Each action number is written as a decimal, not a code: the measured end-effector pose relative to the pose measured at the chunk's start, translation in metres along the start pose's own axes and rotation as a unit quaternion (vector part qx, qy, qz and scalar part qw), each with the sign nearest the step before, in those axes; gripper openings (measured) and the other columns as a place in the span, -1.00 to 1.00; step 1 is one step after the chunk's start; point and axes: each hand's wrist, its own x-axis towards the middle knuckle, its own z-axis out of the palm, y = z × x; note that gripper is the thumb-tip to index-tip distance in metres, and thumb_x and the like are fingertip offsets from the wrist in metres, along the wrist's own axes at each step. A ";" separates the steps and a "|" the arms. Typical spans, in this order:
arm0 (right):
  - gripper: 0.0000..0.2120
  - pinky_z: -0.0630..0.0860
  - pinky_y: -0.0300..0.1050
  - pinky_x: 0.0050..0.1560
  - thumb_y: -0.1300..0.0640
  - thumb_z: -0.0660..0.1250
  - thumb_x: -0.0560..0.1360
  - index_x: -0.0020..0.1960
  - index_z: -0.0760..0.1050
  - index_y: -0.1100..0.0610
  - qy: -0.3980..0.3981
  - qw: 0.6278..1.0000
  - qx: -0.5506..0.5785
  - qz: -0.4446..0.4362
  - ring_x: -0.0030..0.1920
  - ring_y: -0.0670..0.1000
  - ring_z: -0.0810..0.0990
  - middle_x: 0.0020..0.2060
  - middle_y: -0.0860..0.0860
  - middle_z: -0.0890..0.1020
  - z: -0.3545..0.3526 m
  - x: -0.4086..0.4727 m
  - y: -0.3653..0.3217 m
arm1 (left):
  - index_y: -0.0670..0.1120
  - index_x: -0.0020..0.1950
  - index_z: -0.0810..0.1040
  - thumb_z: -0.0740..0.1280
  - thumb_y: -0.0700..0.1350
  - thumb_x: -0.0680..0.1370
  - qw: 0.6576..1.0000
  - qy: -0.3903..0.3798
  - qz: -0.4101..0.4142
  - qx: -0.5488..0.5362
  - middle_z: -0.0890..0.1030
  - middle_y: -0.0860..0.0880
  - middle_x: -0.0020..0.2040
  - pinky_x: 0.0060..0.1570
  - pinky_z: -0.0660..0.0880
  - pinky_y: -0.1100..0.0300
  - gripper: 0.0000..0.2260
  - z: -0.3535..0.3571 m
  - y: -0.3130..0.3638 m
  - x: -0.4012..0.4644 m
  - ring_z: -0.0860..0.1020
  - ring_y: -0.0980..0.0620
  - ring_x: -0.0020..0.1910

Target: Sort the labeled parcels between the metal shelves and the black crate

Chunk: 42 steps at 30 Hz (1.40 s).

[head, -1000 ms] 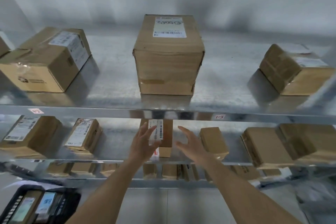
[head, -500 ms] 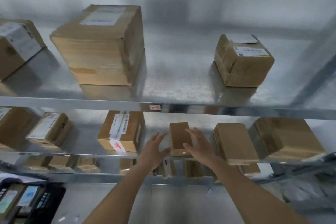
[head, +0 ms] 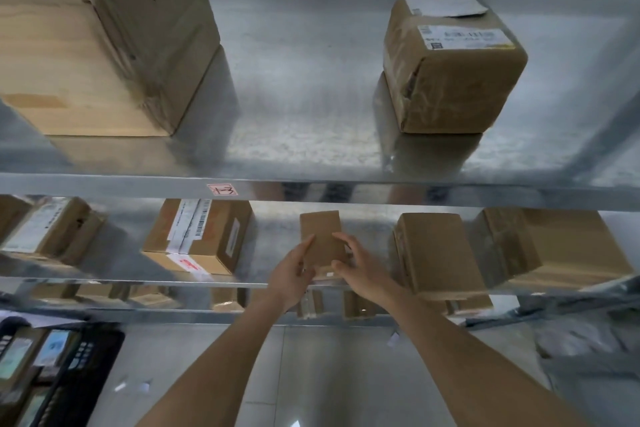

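Galvanized metal shelves (head: 311, 189) in tiers are holding cardboard parcels, pale tiled floor (head: 311, 374) below, black crate (head: 79, 367) sitting lower left. Small plain parcel (head: 320, 236) is sitting on middle shelf near its front edge. Left hand (head: 294, 270) and right hand (head: 360, 267) are both reaching forward, fingers curling round its two sides, gripping it.
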 end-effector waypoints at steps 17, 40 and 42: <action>-0.26 0.62 -0.01 0.22 0.29 0.57 0.42 0.50 0.33 0.05 0.066 0.993 0.095 0.029 0.15 0.02 0.60 0.15 -0.01 0.58 0.009 -0.057 -0.048 | 0.02 0.45 0.32 0.41 -0.27 0.51 0.986 0.010 -0.039 -0.165 0.37 0.00 0.17 0.07 0.61 0.13 -0.43 -0.020 0.033 -0.051 0.49 -0.04 0.18; -0.41 0.62 -0.30 -0.10 0.42 0.44 0.49 0.40 0.42 -0.02 0.198 0.957 0.192 -0.093 0.10 -0.06 0.60 0.14 0.09 0.58 0.065 -0.306 -0.234 | 0.10 0.49 0.36 0.48 -0.24 0.48 0.969 0.063 0.113 -0.210 0.52 0.01 0.31 -0.14 0.49 0.43 -0.37 -0.175 0.075 -0.297 0.53 0.11 0.14; -0.45 0.63 -0.26 -0.11 0.39 0.47 0.48 0.35 0.45 -0.01 0.197 0.957 0.186 -0.101 0.13 -0.02 0.61 0.16 0.12 0.61 0.068 -0.317 -0.246 | 0.15 0.47 0.38 0.47 -0.26 0.47 0.967 0.073 0.131 -0.208 0.50 0.04 0.31 -0.02 0.51 0.36 -0.36 -0.187 0.077 -0.311 0.51 0.10 0.17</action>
